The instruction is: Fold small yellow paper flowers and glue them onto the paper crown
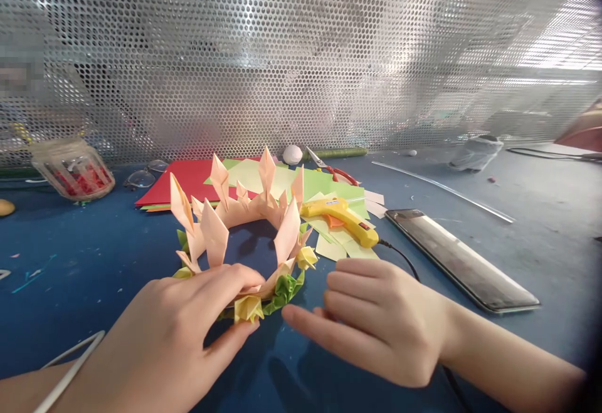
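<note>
A peach paper crown [216,234] with tall folded points lies on the blue table in front of me. Around its outside run green paper leaves [283,291] and small yellow paper flowers [248,308]. My left hand [188,322] is closed on the crown's near rim, fingers over the top and thumb below, by the front flower. To the right, my right hand [376,319] has one finger stretched toward the green leaves, its other fingers loosely curled. Its fingertip is very near the leaves; whether it touches them I cannot tell. I see nothing in that hand.
Behind the crown are red paper [176,181], green sheets [310,181], scissors [332,168] and a yellow glue gun [348,219] with a black cord. A phone [461,259] lies right, near a clear stick [442,187]. A glass jar [73,168] stands left, before a perforated metal screen [282,56].
</note>
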`<state>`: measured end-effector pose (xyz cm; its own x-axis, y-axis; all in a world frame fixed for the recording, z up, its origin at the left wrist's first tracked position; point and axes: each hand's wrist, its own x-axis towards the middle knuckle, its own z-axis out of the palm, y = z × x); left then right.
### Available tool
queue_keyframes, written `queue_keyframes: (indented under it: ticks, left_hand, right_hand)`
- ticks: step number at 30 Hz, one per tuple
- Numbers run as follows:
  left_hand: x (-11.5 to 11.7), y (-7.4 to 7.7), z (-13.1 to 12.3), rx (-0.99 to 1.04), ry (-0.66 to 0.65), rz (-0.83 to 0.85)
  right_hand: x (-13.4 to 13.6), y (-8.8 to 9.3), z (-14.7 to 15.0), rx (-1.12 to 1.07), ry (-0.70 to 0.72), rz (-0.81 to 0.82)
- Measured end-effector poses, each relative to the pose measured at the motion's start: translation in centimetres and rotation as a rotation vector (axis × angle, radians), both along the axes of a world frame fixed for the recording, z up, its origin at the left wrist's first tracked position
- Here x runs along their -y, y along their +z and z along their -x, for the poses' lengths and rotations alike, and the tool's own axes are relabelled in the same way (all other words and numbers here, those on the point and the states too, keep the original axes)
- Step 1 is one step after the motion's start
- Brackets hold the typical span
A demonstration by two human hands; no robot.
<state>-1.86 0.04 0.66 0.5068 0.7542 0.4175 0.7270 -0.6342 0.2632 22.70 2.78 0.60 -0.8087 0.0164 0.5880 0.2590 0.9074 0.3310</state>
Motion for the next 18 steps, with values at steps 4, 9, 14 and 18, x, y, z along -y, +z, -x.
queue_keyframes:
  ticks: [4, 9, 14, 18]
  left_hand:
    - [0.0, -0.1, 0.0, 0.007, -0.001, -0.042]
    - [-0.1, -0.2, 0.1, -0.003, -0.004, -0.034]
    - [-0.1, -0.2, 0.0, 0.002, 0.001, -0.03]
    - [-0.3, -0.1, 0.1, -0.001, 0.0, -0.012]
  right_hand:
    - [0.1, -0.5, 0.8, 0.056, 0.052, 0.035]
    - [-0.2, -0.9, 0.8, 0.132, 0.017, 0.072]
    - [-0.2, -1.2, 0.9, 0.149, -0.002, 0.077]
    - [-0.3, -1.3, 0.9, 0.153, -0.007, 0.086]
